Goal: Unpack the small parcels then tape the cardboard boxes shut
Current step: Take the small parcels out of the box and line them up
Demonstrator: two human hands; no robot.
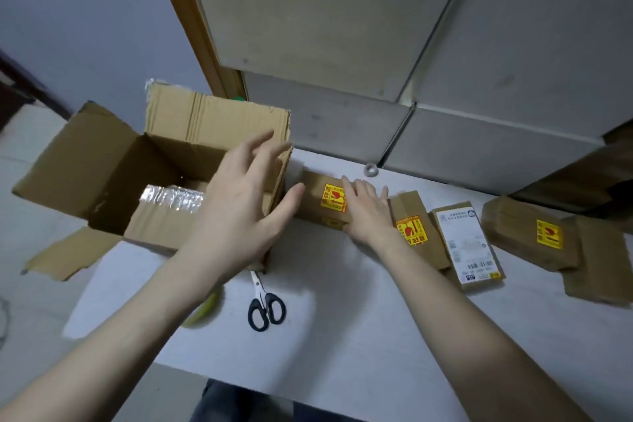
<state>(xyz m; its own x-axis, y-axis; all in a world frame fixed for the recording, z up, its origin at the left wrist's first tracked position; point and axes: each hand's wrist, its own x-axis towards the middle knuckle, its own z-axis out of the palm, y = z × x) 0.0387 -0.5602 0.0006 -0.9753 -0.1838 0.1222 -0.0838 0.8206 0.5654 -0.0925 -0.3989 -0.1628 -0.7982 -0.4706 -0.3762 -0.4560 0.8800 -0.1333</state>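
Observation:
A large open cardboard box [102, 168] stands on the left of the white table [342, 336], its flaps spread out and clear tape shining on its floor. My left hand [239, 212] hovers with spread fingers over the box's right wall. Just right of the box lies a small brown parcel [317, 205] with a yellow and red sticker. My right hand [368, 212] rests flat on that parcel's right end, fingers straight. A second stickered parcel [416, 229] lies right beside that hand.
Black-handled scissors [265, 308] lie on the table in front of the box. A yellow-green tape roll [205, 310] peeks out under my left forearm. Further right lie a white-labelled parcel [467, 243] and several brown parcels [527, 236]. Grey cabinet fronts [342, 27] rise behind the table.

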